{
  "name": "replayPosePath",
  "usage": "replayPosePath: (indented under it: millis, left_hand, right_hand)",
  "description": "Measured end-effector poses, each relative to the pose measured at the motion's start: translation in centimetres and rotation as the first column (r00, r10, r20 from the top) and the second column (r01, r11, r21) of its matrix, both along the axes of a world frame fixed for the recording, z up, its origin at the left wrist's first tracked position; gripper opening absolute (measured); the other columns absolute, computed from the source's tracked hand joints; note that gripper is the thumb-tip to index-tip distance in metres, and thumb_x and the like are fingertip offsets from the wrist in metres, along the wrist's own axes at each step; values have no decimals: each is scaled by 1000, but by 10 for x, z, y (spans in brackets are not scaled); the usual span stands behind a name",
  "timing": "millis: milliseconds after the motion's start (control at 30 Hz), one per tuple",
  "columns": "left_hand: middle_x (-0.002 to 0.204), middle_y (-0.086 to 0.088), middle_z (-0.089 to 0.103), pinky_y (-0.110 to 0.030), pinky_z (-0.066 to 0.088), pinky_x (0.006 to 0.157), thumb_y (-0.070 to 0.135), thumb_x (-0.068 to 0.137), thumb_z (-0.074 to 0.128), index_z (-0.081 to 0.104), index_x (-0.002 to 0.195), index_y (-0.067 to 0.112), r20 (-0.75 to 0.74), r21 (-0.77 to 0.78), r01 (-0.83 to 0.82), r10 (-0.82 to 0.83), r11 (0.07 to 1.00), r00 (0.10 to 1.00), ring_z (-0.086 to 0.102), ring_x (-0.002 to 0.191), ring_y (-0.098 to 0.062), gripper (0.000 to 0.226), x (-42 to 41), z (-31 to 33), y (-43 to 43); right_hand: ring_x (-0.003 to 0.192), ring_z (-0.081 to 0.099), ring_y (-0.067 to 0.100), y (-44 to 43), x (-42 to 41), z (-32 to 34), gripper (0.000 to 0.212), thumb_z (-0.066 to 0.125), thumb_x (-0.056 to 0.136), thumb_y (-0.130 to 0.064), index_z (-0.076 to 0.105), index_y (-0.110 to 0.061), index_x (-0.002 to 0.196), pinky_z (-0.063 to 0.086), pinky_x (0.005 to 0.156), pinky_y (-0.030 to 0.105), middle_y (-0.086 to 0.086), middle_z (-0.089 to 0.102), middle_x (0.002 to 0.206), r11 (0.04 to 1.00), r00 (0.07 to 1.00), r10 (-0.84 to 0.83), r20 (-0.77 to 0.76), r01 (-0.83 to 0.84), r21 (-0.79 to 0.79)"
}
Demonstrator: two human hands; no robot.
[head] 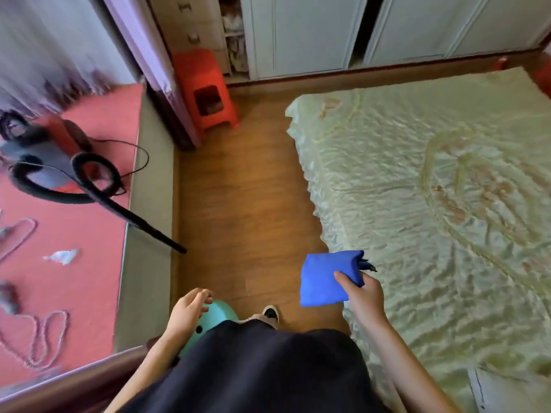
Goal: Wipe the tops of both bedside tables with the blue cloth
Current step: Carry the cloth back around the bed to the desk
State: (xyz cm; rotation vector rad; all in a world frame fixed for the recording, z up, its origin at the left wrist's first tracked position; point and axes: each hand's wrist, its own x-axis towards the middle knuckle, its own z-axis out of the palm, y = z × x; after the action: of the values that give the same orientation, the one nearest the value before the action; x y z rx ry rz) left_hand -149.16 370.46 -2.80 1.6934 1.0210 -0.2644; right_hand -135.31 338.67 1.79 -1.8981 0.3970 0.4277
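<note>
While the right hand (362, 296) pinches the folded blue cloth (326, 277) at lower centre of the frame beside the bed (432, 189), the left hand (190, 305) hangs loosely curled and empty, lower left.

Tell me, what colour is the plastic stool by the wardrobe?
The stool is bright red-orange, seen in the head view.

We are looking steeply down from one wide head camera, facing along a wooden floor (247, 186) toward wardrobes (310, 34), with the bed (432, 180) at right and our hands close below the lens.
</note>
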Motion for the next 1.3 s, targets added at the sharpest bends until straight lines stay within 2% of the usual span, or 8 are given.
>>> replayPosePath:
  millis: [333,533,733,900,1067,1133,1233,1300]
  left_hand:
    - [91,-3,71,-23,50,76,23,99,46,68,94,13,146,-18,8,-5,1000,989,66,88,-13,25,165,18,78]
    - [92,-4,73,-26,52,79,23,99,47,69,94,13,108,-45,-18,23,999,994,68,89,-15,25,272,-5,110]
    - [88,-6,71,-31,50,78,19,97,48,69,87,11,-13,-60,-203,203,977,979,65,85,-20,25,384,-5,153]
    - [73,-2,68,-29,45,59,15,95,50,70,81,8,-26,-26,-363,362,932,932,56,67,-20,25,462,7,205]
    - [87,-9,67,-40,46,77,21,92,53,70,87,14,-53,-33,-418,417,908,908,59,82,-28,18,536,1,262]
    - [82,-10,66,-37,45,72,18,91,54,70,80,10,-58,-35,-448,446,893,893,58,75,-27,21,572,-10,288]
    - [80,-12,63,-32,42,60,14,96,50,67,90,-2,-59,-79,-479,476,874,878,53,67,-27,24,640,-25,340]
    - [81,-14,63,-33,42,62,19,95,53,68,89,2,-41,-95,-453,451,887,892,54,70,-28,23,693,-29,381]
  right_hand:
    - [75,58,29,31,150,-9,18,69,85,-18,65,-2,79,41,65,34,6,62,72,982,998,-65,8,66,-177]
    - [80,55,28,55,279,-30,17,69,86,-15,64,0,81,37,68,32,0,58,72,966,999,-51,9,51,-254]
    - [64,52,23,128,445,-33,27,69,84,-16,54,-7,64,33,53,30,2,52,63,972,999,14,-52,-26,-232]
    - [67,55,19,220,571,-13,14,67,85,-16,62,-4,78,38,54,29,2,58,69,981,989,134,-63,-142,-130]
    - [69,57,15,306,681,-6,13,65,86,-17,65,-5,80,42,58,28,1,61,71,983,983,177,-49,-179,-38]
    - [69,57,14,337,722,-11,13,66,85,-17,66,-6,79,43,61,29,1,61,71,984,984,174,-47,-175,-23]
    - [69,57,14,375,783,-22,14,67,84,-17,67,-4,78,42,61,28,1,61,70,989,989,140,-49,-142,-47]
    - [70,57,17,396,821,-23,16,67,84,-17,66,-2,80,41,60,28,1,60,69,992,994,97,-41,-100,-83]
